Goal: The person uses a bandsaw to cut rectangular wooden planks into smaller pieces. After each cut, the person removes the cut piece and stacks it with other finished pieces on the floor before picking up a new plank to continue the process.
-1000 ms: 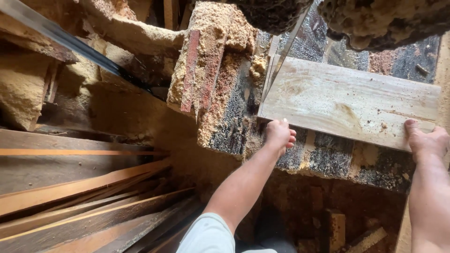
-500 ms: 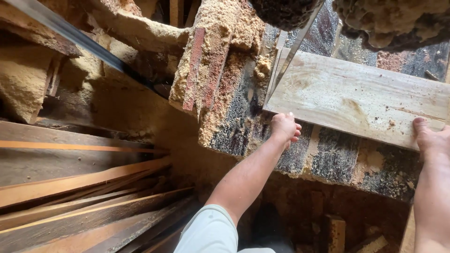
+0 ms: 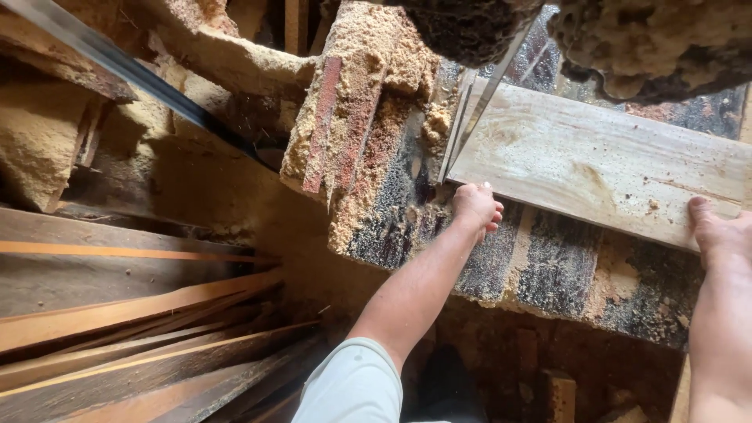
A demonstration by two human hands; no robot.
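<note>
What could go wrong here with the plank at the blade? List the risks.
1. The left hand grips the pale plank at the corner right beside the thin saw blade; a slip could bring fingers onto it.
2. Sawdust lies thick over the saw table, so the plank might skid or twist under the right hand and bind.
3. Loose offcut strips are stacked by the person's side, a likely trip hazard.
</note>
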